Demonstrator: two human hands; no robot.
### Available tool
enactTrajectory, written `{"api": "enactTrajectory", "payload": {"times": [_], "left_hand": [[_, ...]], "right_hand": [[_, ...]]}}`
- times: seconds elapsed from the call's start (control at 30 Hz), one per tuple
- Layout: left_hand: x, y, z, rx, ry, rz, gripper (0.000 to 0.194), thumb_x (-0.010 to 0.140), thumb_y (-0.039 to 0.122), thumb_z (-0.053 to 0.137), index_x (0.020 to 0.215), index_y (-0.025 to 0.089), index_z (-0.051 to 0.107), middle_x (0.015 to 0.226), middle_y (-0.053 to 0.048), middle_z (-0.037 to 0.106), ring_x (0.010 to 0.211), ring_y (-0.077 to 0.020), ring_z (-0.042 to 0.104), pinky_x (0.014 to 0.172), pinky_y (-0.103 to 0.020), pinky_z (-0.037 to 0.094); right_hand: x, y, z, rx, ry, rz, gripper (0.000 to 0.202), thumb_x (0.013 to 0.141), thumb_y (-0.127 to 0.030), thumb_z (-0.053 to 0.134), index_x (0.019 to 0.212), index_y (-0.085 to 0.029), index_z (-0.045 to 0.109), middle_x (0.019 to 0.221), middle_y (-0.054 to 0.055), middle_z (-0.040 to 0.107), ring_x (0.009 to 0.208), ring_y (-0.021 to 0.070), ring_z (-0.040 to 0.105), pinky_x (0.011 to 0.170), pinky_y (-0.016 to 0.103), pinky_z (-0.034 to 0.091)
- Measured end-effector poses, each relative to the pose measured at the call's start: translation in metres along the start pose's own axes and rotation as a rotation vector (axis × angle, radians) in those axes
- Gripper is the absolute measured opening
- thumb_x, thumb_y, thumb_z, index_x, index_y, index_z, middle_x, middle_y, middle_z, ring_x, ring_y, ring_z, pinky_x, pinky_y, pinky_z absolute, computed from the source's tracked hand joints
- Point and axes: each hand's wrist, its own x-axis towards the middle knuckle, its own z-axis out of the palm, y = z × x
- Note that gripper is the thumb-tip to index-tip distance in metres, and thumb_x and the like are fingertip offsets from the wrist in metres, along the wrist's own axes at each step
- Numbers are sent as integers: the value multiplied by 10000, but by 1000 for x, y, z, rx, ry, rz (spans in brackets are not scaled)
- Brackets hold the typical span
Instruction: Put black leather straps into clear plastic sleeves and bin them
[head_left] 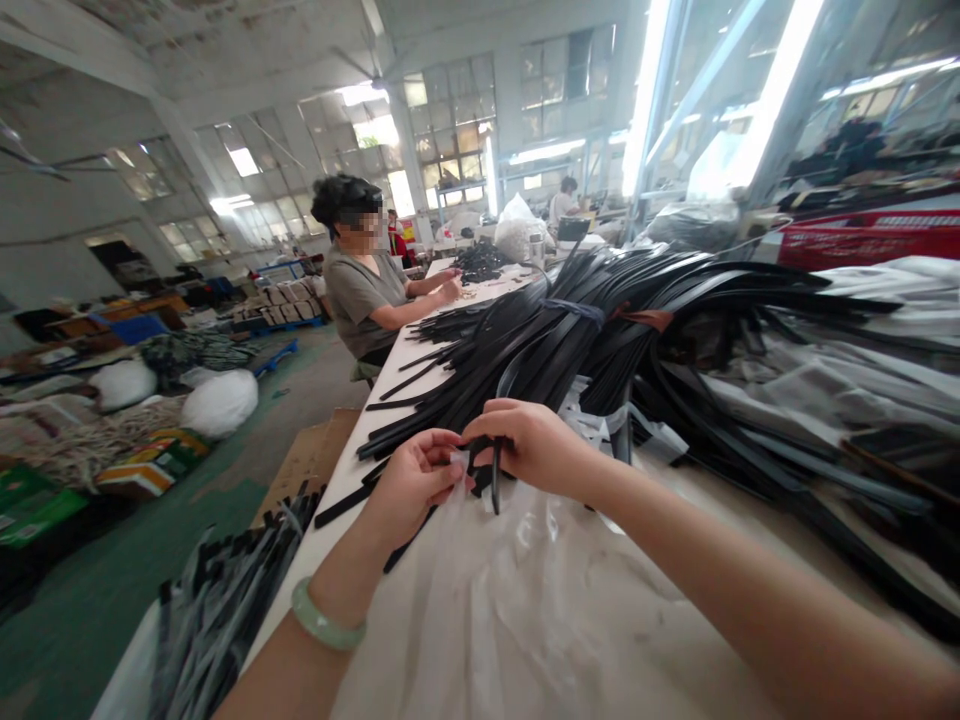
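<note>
My left hand (420, 485), with a pale green bangle (326, 615) on the wrist, pinches a piece of clear plastic (459, 462). Close against it on the right, my right hand (529, 447) is closed around a black strip (496, 480) whose end hangs down. Both hands are over the white table near a crumpled translucent sheet (555, 590). Just beyond them lies a large pile of black strips (540, 350), tied with a bluish band (574, 312) and a brown band (643, 318).
Wrapped strips (225, 600) stand at the lower left beside the table (345, 490). A person (367, 290) sits at the table's far left side. Cardboard (319, 450) lies by the table edge. White sacks (220, 403) are on the floor; a red crate (862, 238) is at right.
</note>
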Motion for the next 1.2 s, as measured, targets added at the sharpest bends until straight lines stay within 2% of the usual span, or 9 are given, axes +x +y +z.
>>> {"api": "enactTrajectory", "payload": {"times": [0.13, 0.3, 0.47, 0.57, 0.63, 0.73, 0.83, 0.97, 1.2], "left_hand": [[0, -1, 4, -92, -44, -47, 472, 610, 253, 814, 978, 166, 531, 822, -5, 646, 613, -95, 618, 618, -226, 498], [2, -9, 5, -89, -47, -79, 546, 593, 314, 824, 1015, 158, 515, 729, 0, 633, 540, -100, 582, 549, -227, 459], [4, -9, 3, 151, 33, -49, 433, 668, 474, 732, 886, 138, 569, 780, -23, 623, 628, -115, 586, 592, -243, 464], [2, -1, 2, 431, -2, 70, 393, 556, 351, 825, 796, 129, 607, 768, -26, 636, 710, -143, 598, 676, -259, 476], [1, 3, 1, 511, -4, 116, 326, 583, 307, 806, 791, 130, 629, 788, -40, 660, 747, -161, 612, 733, -283, 485], [1, 3, -1, 470, 15, 123, 239, 664, 290, 738, 820, 132, 650, 823, -58, 691, 775, -171, 635, 769, -301, 493], [1, 1, -1, 406, 82, 136, 214, 657, 242, 726, 831, 138, 659, 844, -58, 706, 775, -169, 645, 758, -291, 500], [0, 2, 0, 419, 172, 179, 188, 650, 200, 716, 819, 141, 658, 791, -51, 705, 725, -163, 649, 707, -274, 508], [0, 2, 0, 516, 243, 252, 172, 685, 210, 692, 841, 151, 653, 750, -45, 703, 715, -172, 660, 705, -276, 512]], "right_hand": [[0, 10, 4, 91, -20, -50, 243, 801, -110, 605, 1003, -205, 701, 788, 17, 583, 681, 103, 555, 612, 187, 404], [-1, 16, 11, 111, -9, -74, 121, 842, -168, 586, 863, -181, 705, 747, 10, 547, 642, 95, 536, 584, 183, 392], [-4, 13, 12, -108, -61, -8, 102, 839, -144, 540, 797, -170, 629, 781, 14, 554, 676, 104, 531, 603, 197, 365], [-4, 8, 11, -243, -116, 26, 82, 824, -152, 531, 772, -174, 591, 779, 7, 538, 649, 103, 509, 580, 208, 333], [-4, 6, 11, -287, -140, 41, 65, 809, -143, 531, 779, -175, 579, 786, 8, 537, 649, 108, 508, 575, 214, 325], [-3, 8, 11, -270, -118, 40, 106, 810, -119, 522, 878, -176, 580, 861, 25, 567, 729, 123, 541, 626, 214, 355], [-3, 14, 12, -227, -72, 26, 140, 840, -201, 555, 977, -173, 574, 924, 46, 591, 776, 137, 557, 659, 223, 380], [-3, 17, 16, -192, -57, 6, 178, 820, -329, 619, 877, -164, 582, 805, 40, 582, 706, 146, 536, 604, 232, 375], [-3, 16, 16, -32, 42, -60, 21, 837, -174, 523, 837, -167, 543, 736, 15, 528, 678, 126, 492, 626, 220, 389]]}}
